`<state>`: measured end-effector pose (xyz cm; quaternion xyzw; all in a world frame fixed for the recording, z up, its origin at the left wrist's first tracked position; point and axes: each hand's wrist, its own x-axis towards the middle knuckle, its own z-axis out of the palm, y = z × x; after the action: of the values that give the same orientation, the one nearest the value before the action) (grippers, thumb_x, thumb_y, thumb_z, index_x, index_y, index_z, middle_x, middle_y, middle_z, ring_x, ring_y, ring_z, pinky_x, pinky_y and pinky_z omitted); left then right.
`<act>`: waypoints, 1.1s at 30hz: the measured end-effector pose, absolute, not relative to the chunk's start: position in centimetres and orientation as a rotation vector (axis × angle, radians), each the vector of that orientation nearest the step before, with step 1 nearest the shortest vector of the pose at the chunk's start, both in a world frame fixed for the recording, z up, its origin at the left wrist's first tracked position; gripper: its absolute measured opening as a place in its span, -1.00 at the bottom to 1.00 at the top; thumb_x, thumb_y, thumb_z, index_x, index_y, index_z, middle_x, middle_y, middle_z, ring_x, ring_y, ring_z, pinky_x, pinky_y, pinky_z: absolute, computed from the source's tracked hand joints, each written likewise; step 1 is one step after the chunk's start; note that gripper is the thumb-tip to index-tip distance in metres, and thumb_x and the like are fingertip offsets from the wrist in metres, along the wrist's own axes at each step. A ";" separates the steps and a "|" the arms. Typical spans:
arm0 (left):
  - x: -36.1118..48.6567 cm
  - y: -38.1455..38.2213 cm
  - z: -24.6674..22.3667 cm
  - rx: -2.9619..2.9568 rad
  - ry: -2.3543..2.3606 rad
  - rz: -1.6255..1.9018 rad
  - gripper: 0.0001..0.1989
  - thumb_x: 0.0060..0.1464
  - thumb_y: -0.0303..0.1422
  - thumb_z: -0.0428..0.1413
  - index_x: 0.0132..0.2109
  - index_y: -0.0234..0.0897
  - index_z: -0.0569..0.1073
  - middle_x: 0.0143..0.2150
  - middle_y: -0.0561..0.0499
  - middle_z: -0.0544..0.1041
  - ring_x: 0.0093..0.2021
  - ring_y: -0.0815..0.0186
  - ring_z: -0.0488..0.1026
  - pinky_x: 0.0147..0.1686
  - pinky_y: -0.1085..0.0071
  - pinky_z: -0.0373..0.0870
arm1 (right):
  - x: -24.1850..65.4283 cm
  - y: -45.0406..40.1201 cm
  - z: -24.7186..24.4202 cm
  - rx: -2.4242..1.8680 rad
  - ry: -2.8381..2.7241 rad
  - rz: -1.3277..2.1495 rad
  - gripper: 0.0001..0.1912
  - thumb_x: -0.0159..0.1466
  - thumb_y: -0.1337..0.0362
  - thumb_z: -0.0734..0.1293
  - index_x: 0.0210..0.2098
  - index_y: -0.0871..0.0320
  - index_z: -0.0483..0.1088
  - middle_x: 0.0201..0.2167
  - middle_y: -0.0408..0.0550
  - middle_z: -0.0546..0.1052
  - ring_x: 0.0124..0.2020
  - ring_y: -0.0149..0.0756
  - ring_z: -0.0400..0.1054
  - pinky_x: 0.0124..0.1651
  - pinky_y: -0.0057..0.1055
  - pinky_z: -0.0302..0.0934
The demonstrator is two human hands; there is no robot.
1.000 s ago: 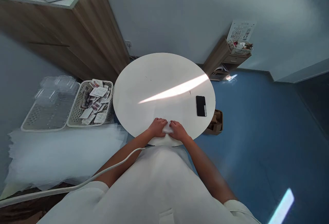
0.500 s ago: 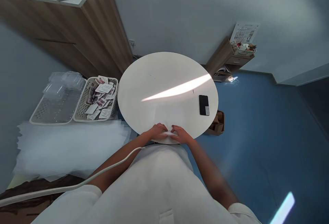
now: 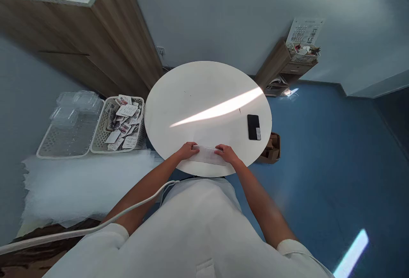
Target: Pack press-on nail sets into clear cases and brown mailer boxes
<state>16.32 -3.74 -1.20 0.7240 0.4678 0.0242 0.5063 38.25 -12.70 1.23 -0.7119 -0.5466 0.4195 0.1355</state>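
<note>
A folded strip of thin, translucent white sheet [image 3: 209, 156] lies along the near edge of the round white table [image 3: 201, 86]. My left hand [image 3: 188, 150] has its fingers closed on the strip's left end. At the opposite end my right hand [image 3: 226, 153] grips it, thumb and fingers pressed together. The strip stretches flat between both hands. To the left lies a stack of similar-looking thin white sheets [image 3: 83, 184].
A black phone [image 3: 253, 125] rests on the table's right side. Left of the table stand a white basket of printed cards [image 3: 142, 116] and another with clear plastic boxes [image 3: 75, 103]. A white cable [image 3: 134, 207] crosses over my left arm. A cardboard box [image 3: 271, 153] sits on the floor.
Both hands have moved slightly away from my body and spread apart. The sheet, bunched between them before, now shows as a wider flat strip.
</note>
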 end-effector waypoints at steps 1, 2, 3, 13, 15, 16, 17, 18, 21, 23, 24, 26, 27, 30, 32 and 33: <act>16.2 -3.7 -1.4 1.728 1.165 0.058 -0.75 -0.16 -0.20 0.06 -0.38 -0.29 0.43 -0.45 0.05 0.45 -0.42 0.31 0.38 -0.45 0.44 0.26 | 38.4 -12.6 1.0 -2.082 -1.544 1.215 -0.69 0.15 0.16 0.25 -0.14 0.12 0.37 -0.13 -0.05 0.47 -0.12 -0.33 0.33 -0.10 -0.45 0.19; 16.1 -3.8 -1.6 1.720 1.195 0.053 -0.76 -0.17 -0.19 0.06 -0.42 -0.29 0.41 -0.49 0.06 0.43 -0.45 0.32 0.36 -0.48 0.44 0.24 | 38.6 -12.6 0.7 -2.102 -1.510 1.205 -0.70 0.14 0.18 0.26 -0.14 0.12 0.37 -0.13 -0.06 0.47 -0.11 -0.34 0.33 -0.10 -0.47 0.18; 16.0 -3.8 -1.7 1.718 1.218 0.046 -0.77 -0.17 -0.20 0.06 -0.46 -0.29 0.39 -0.52 0.06 0.41 -0.47 0.33 0.35 -0.49 0.45 0.23 | 38.8 -12.6 0.5 -2.124 -1.483 1.187 -0.71 0.14 0.21 0.26 -0.14 0.12 0.37 -0.14 -0.07 0.47 -0.11 -0.36 0.33 -0.10 -0.48 0.18; 15.9 -4.8 -1.0 1.891 1.408 0.181 -0.67 -0.11 -0.18 0.07 -0.21 -0.30 0.33 -0.34 -0.03 0.42 -0.31 0.25 0.37 -0.33 0.37 0.27 | 38.7 -14.5 0.9 -2.352 -1.483 0.825 -0.65 0.10 0.43 0.23 -0.09 0.15 0.30 -0.05 0.08 0.36 -0.01 -0.15 0.22 -0.03 -0.23 0.10; 16.1 -5.3 -0.1 2.109 1.343 0.308 -0.51 -0.11 -0.13 0.08 -0.06 -0.31 0.27 -0.13 -0.13 0.39 -0.12 0.18 0.33 -0.16 0.30 0.25 | 37.8 -14.8 1.5 -2.300 -1.684 0.645 -0.62 0.07 0.42 0.26 -0.09 0.12 0.28 0.03 0.09 0.28 0.06 -0.09 0.13 0.03 -0.16 0.03; 16.3 -5.5 0.2 2.236 1.242 0.324 -0.45 -0.14 -0.11 0.10 -0.02 -0.30 0.24 -0.04 -0.16 0.35 -0.02 0.13 0.28 -0.09 0.26 0.20 | 37.2 -14.9 1.7 -2.237 -1.819 0.586 -0.61 0.06 0.40 0.29 -0.10 0.11 0.28 0.06 0.08 0.25 0.08 -0.08 0.09 0.05 -0.15 0.00; 16.5 -5.8 0.6 2.357 1.104 0.298 -0.41 -0.17 -0.09 0.12 0.01 -0.28 0.24 0.04 -0.17 0.30 0.05 0.09 0.21 -0.02 0.22 0.15 | 36.6 -14.9 1.9 -2.163 -1.953 0.563 -0.60 0.03 0.38 0.33 -0.11 0.11 0.27 0.08 0.07 0.23 0.10 -0.08 0.07 0.06 -0.14 -0.02; 16.8 -6.0 0.8 2.454 0.952 0.237 -0.38 -0.19 -0.10 0.14 0.02 -0.26 0.24 0.09 -0.17 0.26 0.10 0.07 0.15 0.02 0.20 0.10 | 36.1 -14.9 1.9 -2.096 -2.066 0.575 -0.57 -0.01 0.36 0.37 -0.13 0.11 0.27 0.10 0.08 0.21 0.10 -0.07 0.06 0.07 -0.14 -0.02; 17.6 -6.2 0.8 2.592 0.653 0.031 -0.39 -0.22 -0.21 0.18 0.03 -0.24 0.25 0.13 -0.14 0.25 0.13 0.07 0.13 0.05 0.20 0.05 | 35.0 -14.7 1.5 -2.044 -2.241 0.631 -0.47 -0.10 0.37 0.43 -0.13 0.14 0.24 0.08 0.11 0.22 0.08 -0.07 0.09 0.04 -0.14 0.01; 18.1 -6.3 0.6 2.609 0.636 -0.032 -0.43 -0.20 -0.28 0.16 0.02 -0.25 0.26 0.09 -0.14 0.29 0.09 0.10 0.20 0.02 0.22 0.07 | 34.8 -14.7 1.1 -2.066 -2.250 0.654 -0.47 -0.09 0.40 0.41 -0.13 0.15 0.23 0.06 0.11 0.24 0.04 -0.08 0.13 0.01 -0.17 0.05; 18.3 -6.3 0.6 2.608 0.647 -0.040 -0.45 -0.19 -0.29 0.15 0.02 -0.25 0.26 0.07 -0.14 0.31 0.06 0.11 0.23 0.01 0.22 0.09 | 34.8 -14.7 0.9 -2.067 -2.244 0.659 -0.50 -0.07 0.41 0.39 -0.13 0.16 0.22 0.05 0.11 0.24 0.03 -0.09 0.14 -0.01 -0.18 0.07; 18.4 -6.3 0.6 2.598 0.658 -0.036 -0.47 -0.19 -0.29 0.13 0.01 -0.25 0.28 0.03 -0.13 0.35 0.01 0.11 0.28 -0.01 0.22 0.11 | 35.0 -14.8 0.8 -2.046 -2.233 0.671 -0.54 -0.04 0.43 0.35 -0.14 0.17 0.22 0.06 0.12 0.23 0.03 -0.11 0.15 -0.02 -0.22 0.08; 18.4 -6.4 0.7 2.589 0.656 -0.033 -0.47 -0.20 -0.28 0.13 0.00 -0.24 0.29 0.01 -0.12 0.37 -0.01 0.10 0.30 -0.02 0.22 0.11 | 35.2 -14.9 0.9 -2.029 -2.229 0.693 -0.56 -0.04 0.43 0.33 -0.15 0.18 0.22 0.05 0.12 0.24 0.02 -0.12 0.16 -0.02 -0.24 0.09; 18.3 -6.5 1.0 2.539 0.653 -0.034 -0.49 -0.23 -0.25 0.12 -0.03 -0.24 0.33 -0.08 -0.10 0.43 -0.08 0.11 0.35 -0.07 0.24 0.17 | 35.8 -14.9 1.4 -1.989 -2.198 0.850 -0.60 -0.04 0.40 0.32 -0.18 0.17 0.22 -0.09 0.05 0.35 -0.10 -0.20 0.24 -0.14 -0.34 0.15; 18.2 -6.6 1.2 2.505 0.655 -0.024 -0.50 -0.23 -0.24 0.11 -0.05 -0.24 0.35 -0.12 -0.09 0.45 -0.11 0.13 0.37 -0.11 0.27 0.21 | 36.2 -14.8 1.8 -1.963 -2.171 0.964 -0.61 -0.03 0.37 0.31 -0.19 0.16 0.21 -0.19 -0.01 0.39 -0.19 -0.23 0.28 -0.23 -0.37 0.17; 18.2 -6.6 1.3 2.491 0.657 -0.016 -0.50 -0.23 -0.23 0.11 -0.05 -0.24 0.36 -0.13 -0.08 0.45 -0.12 0.13 0.37 -0.12 0.28 0.22 | 36.4 -14.6 1.9 -1.951 -2.160 1.006 -0.62 -0.03 0.35 0.31 -0.19 0.16 0.21 -0.22 -0.02 0.40 -0.22 -0.24 0.29 -0.26 -0.38 0.17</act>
<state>18.22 -6.58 1.31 0.9285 0.2450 -0.0058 0.2789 36.41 -14.65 1.93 -0.6331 -0.7012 0.3264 0.0310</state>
